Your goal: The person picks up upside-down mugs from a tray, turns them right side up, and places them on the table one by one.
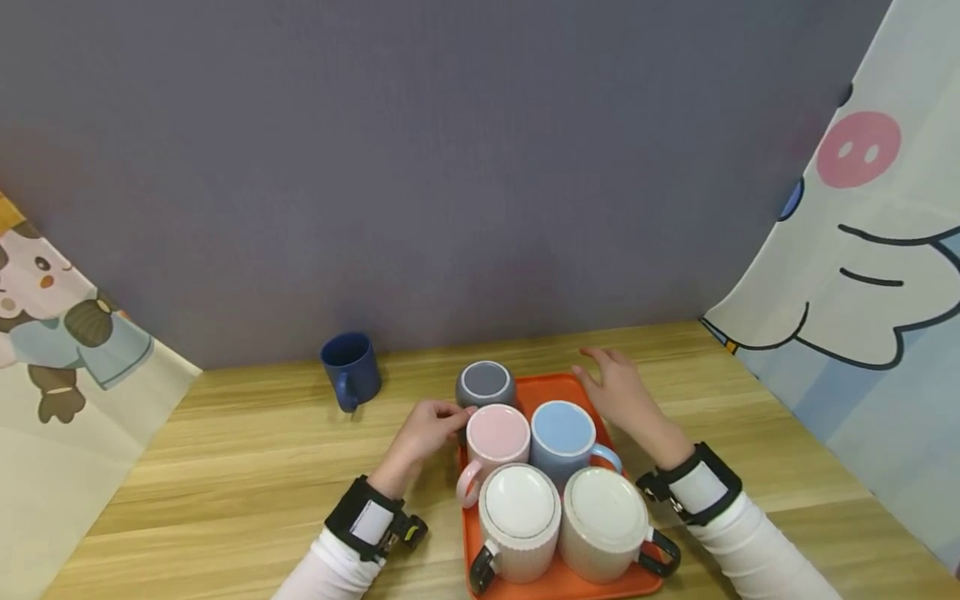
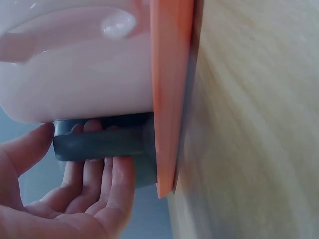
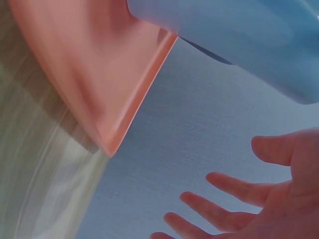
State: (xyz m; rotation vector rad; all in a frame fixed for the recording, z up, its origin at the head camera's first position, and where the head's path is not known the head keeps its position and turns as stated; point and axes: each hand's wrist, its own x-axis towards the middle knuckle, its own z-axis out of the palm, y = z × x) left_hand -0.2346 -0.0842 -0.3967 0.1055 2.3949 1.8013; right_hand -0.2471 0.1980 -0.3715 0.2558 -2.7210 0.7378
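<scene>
My left hand (image 1: 423, 435) grips the handle (image 2: 99, 145) of an upside-down dark grey mug (image 1: 486, 382), with its fingers curled behind the handle and the thumb at its end. That mug is at the back left of an orange tray (image 1: 547, 388). Just in front of it on the tray stands an upside-down pink mug (image 1: 498, 435), close to the left thumb. A light blue mug (image 1: 562, 429) is inverted beside the pink one. My right hand (image 1: 618, 393) hovers by the tray's back right corner, its fingers spread and holding nothing.
Two upside-down white mugs with black handles, one on the left (image 1: 520, 504) and one on the right (image 1: 604, 512), fill the tray's front. A navy mug (image 1: 352, 368) stands upright at the back left of the wooden table (image 1: 247, 467). A grey panel (image 1: 450, 183) rises behind.
</scene>
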